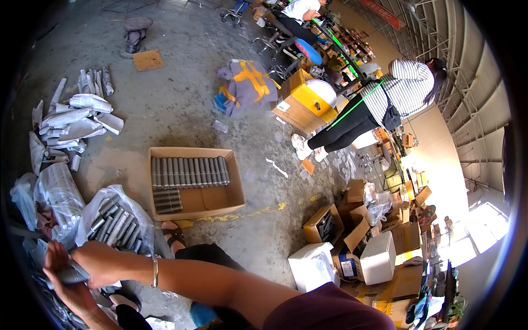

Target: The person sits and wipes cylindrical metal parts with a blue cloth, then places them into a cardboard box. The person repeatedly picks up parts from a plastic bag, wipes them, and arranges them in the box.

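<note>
At the lower left my two hands meet around a grey tube (pixel 74 273). My left hand (pixel 65 286) has the tube lying across its palm, some fingers reaching up beyond it. Closed on the tube's near side is my right hand (pixel 94 263), a bracelet on its wrist; its fingertips are partly hidden. Just beyond the hands, a clear plastic bag (pixel 144 220) holds a heap of similar grey tubes (pixel 122 226). To the right of the bag, an open cardboard box (pixel 220 208) contains a long row of upright-looking tubes (pixel 190 171) and a shorter row (pixel 166 201) at its left.
Crumpled wrapping rolls (pixel 74 118) are piled at the far left beside a plastic-wrapped bundle (pixel 58 192). Cartons (pixel 322 223) and white foam boxes (pixel 378 257) crowd the right. A person in stripes (pixel 404 82) stands beyond; another person (pixel 300 14) sits farther back.
</note>
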Demonstrator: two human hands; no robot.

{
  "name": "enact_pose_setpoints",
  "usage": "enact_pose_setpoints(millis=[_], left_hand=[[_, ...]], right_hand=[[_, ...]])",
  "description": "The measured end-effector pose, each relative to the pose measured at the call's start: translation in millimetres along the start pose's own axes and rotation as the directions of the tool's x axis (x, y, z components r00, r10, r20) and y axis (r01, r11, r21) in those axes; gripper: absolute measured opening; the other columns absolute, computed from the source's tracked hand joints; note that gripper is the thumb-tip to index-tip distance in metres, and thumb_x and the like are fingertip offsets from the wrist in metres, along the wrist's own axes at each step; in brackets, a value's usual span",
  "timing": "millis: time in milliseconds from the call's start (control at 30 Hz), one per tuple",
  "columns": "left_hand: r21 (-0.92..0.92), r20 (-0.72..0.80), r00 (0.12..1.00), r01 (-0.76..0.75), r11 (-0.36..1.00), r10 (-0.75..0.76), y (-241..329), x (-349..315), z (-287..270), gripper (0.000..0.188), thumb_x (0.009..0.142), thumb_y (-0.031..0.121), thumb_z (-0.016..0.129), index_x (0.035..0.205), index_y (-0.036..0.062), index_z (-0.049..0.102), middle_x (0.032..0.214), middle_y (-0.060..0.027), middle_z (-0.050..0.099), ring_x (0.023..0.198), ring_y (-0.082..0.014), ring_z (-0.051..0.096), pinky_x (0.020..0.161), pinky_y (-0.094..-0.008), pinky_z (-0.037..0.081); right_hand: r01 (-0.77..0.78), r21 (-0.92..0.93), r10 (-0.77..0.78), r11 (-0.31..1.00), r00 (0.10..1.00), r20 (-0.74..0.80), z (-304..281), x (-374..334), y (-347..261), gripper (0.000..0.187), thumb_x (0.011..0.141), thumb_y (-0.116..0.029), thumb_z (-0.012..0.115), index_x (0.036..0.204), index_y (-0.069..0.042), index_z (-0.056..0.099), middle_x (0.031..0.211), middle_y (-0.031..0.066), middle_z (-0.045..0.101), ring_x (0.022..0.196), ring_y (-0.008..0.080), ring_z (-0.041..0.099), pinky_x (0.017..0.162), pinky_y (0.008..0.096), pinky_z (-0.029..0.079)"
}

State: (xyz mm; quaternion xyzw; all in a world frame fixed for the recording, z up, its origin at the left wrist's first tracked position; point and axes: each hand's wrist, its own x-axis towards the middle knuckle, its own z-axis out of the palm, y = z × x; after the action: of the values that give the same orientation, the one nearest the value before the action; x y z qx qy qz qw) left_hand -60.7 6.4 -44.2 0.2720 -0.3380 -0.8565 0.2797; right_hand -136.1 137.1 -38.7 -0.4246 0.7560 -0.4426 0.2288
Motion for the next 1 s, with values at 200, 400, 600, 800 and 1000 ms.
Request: enact_pose_setpoints(millis=[200,400,600,800,1000], left_hand=[[0.070,0.473,0.880,-0.100,0.993,0.055,28.3,3.5,-40.7,0.060,0.092,0.029,0.055,0.138,-0.0020,0.033,0.073,-0.0003,0.040,0.074,-0.0106,0.044,0.097,-0.0313,0.038],[0.171,0.260,0.951,-0.215,0.961,0.167,17.0,1.5,-22.5,0.053,0.094,0.020,0.052,0.137,-0.0050,0.033,0.061,0.0041,0.025,0.053,-0.0046,0.024,0.096,-0.0266,0.039],[0.013,-0.034,0.990,-0.140,0.990,0.141,8.5,4.5,-2.4,0.046,0.096,0.019,0.048,0.136,-0.0011,0.039,0.065,0.0037,0.025,0.061,-0.0061,0.029,0.099,-0.0262,0.037],[0.018,-0.038,0.993,-0.114,0.993,0.115,17.5,4.1,-1.4,0.048,0.097,0.021,0.047,0.138,-0.0017,0.035,0.069,0.0031,0.025,0.066,-0.0082,0.029,0.098,-0.0254,0.036],[-0.116,-0.021,0.996,-0.091,0.989,0.090,12.8,-0.8,-0.4,0.052,0.097,0.027,0.048,0.137,-0.0036,0.036,0.071,0.0028,0.025,0.068,-0.0093,0.029,0.091,-0.0256,0.037]], right_hand=[[0.040,0.312,-0.070,0.949,0.994,0.085,2.0,-1.9,-9.8,0.040,0.050,-0.014,0.080,0.079,0.006,0.061,0.074,0.0201,0.063,0.072,0.0358,0.063,0.065,0.0392,0.049],[-0.056,-0.052,0.053,0.997,0.998,-0.043,16.4,0.6,-8.0,0.034,0.054,-0.010,0.077,0.079,0.005,0.060,0.070,0.0203,0.062,0.070,0.0363,0.063,0.064,0.0414,0.050],[-0.104,-0.216,0.049,0.971,0.968,-0.246,31.5,8.9,-4.5,0.029,0.065,-0.005,0.067,0.090,0.004,0.055,0.067,0.0188,0.062,0.068,0.0362,0.063,0.059,0.0434,0.050],[-0.057,-0.211,0.007,0.976,0.973,-0.229,24.1,12.9,-13.0,0.031,0.063,-0.004,0.069,0.089,0.004,0.054,0.069,0.0198,0.062,0.070,0.0368,0.064,0.061,0.0449,0.049],[-0.070,-0.191,0.028,0.979,0.976,-0.216,22.8,10.1,-11.3,0.037,0.059,-0.004,0.073,0.090,0.004,0.054,0.070,0.0208,0.062,0.071,0.0383,0.063,0.063,0.0456,0.048]])
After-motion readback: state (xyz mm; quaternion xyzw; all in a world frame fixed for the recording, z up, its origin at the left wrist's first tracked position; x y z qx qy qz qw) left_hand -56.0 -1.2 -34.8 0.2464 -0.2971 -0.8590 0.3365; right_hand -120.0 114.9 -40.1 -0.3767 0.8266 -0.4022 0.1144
